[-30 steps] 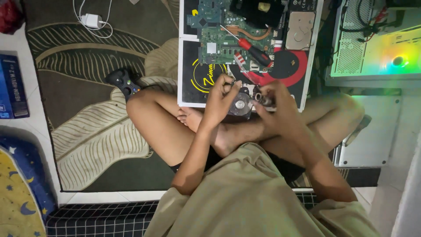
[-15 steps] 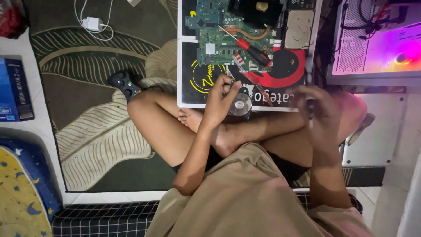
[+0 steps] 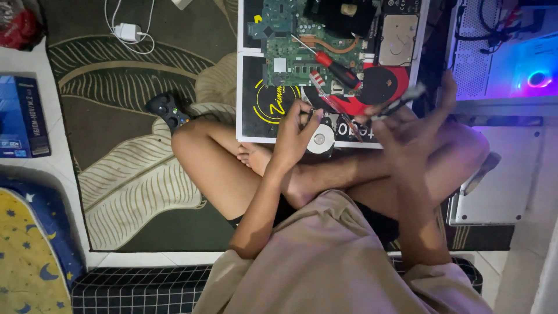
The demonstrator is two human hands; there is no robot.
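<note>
I sit cross-legged on the floor. My left hand (image 3: 293, 134) grips a small round silver and black part (image 3: 319, 141) at the near edge of a black printed mat (image 3: 250, 110). My right hand (image 3: 412, 128) is raised above my knee, fingers closed on a thin dark tool with a pale tip (image 3: 401, 102). On the mat lie a green circuit board (image 3: 288, 55), a red-handled screwdriver (image 3: 332, 63) and a silver drive (image 3: 398, 38).
A black game controller (image 3: 168, 110) lies on the leaf-patterned rug (image 3: 128, 174) by my left knee. A white charger (image 3: 128, 32) is far left, a blue box (image 3: 20, 116) at the left edge. A lit computer case (image 3: 523, 75) and a grey panel (image 3: 500, 186) stand right.
My right hand left the round part, swung out to the right, and has come back holding the thin tool. The case light turned from green to pink to blue. My left hand stayed put.
</note>
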